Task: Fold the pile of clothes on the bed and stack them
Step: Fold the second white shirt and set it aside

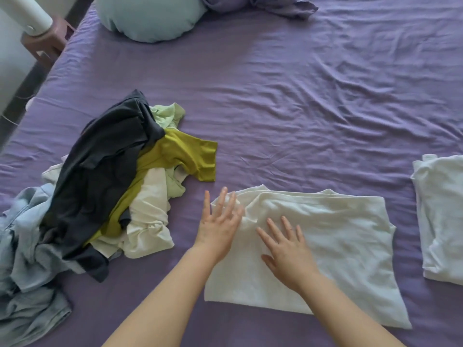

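A white garment (pixel 338 241) lies partly folded on the purple bed (pixel 300 108) in front of me. My left hand (pixel 219 226) rests flat on its left edge, fingers spread and straight. My right hand (pixel 285 251) presses flat on the cloth just to the right of it. To the left sits the unfolded pile (pixel 105 191): a dark grey piece on top, a mustard-yellow one, pale green and cream pieces, and light blue denim at the far left. A folded white garment (pixel 441 219) lies at the right edge.
A pale blue round pillow (pixel 147 18) and a bunched purple cover (pixel 258 6) lie at the head of the bed. A pink stool (pixel 47 43) with a white object on it stands beyond the bed's left edge.
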